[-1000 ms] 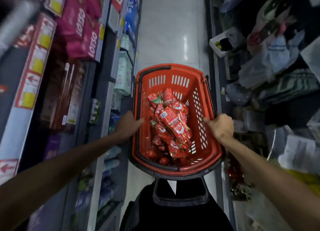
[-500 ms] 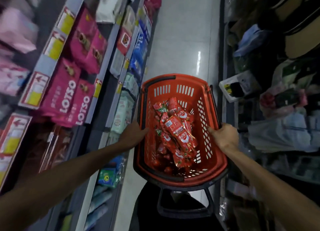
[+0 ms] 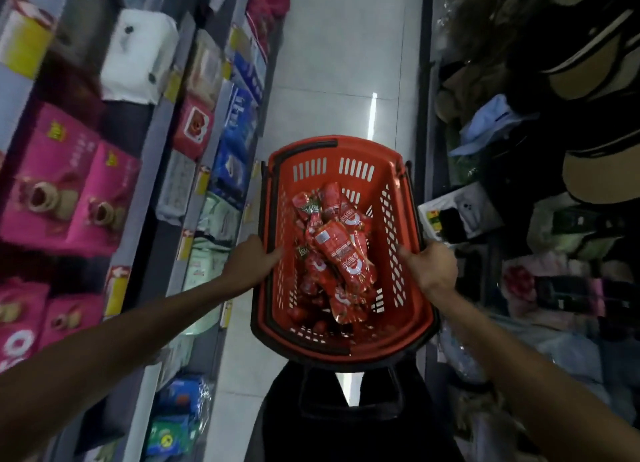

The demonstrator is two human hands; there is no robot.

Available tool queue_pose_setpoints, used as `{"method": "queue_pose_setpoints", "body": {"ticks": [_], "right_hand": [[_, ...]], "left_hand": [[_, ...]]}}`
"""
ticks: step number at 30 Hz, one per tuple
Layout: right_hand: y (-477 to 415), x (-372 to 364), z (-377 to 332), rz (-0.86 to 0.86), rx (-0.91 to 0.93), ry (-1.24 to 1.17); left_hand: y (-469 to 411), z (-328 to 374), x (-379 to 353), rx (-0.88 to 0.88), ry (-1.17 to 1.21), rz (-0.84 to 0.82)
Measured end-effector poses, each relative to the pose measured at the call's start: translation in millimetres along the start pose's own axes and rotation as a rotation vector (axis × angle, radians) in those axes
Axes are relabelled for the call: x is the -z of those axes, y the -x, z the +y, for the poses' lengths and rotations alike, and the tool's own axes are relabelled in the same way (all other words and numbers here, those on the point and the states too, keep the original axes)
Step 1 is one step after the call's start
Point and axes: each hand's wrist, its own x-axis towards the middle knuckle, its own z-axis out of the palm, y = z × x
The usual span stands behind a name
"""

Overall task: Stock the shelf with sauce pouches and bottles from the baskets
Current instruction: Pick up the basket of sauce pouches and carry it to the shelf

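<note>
"Gripping what, exactly?"
"The left hand [image 3: 253, 261] clasps the left rim of the red basket [image 3: 332, 184], thumb inside. The right hand [image 3: 433, 268] clutches the right rim."
"And the sauce pouches [image 3: 341, 253]?"
"Heaped inside that basket, over the white tiled floor [image 3: 346, 63], beside shelves of pink boxes [image 3: 65, 191]."

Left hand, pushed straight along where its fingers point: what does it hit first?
The left hand grips the left rim of the red basket, fingers pointing inward. Straight on, it would probably meet the sauce pouches heaped in the middle first, though depth is unclear.
</note>
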Motion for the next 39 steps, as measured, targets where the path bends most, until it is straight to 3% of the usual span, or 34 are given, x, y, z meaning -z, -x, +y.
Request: {"method": "queue_pose_setpoints", "body": {"ticks": [15,22,31,39], "right_hand": [[-283,-23,-132,-0.077,0.017,-0.048],[-420,-74,-181,-0.066,0.03,-0.071],[-586,-189,-183,0.03,-0.024,-0.07],[-655,-280,-137,0.045,-0.057,-0.068]], "left_hand": [[-270,120,66,0.104,-0.065,0.018],[-421,146,70,0.113,-0.099,0.022],[-622,137,6,0.077,-0.156,0.108],[-705,102,-76,0.096,-0.177,0.171]]}}
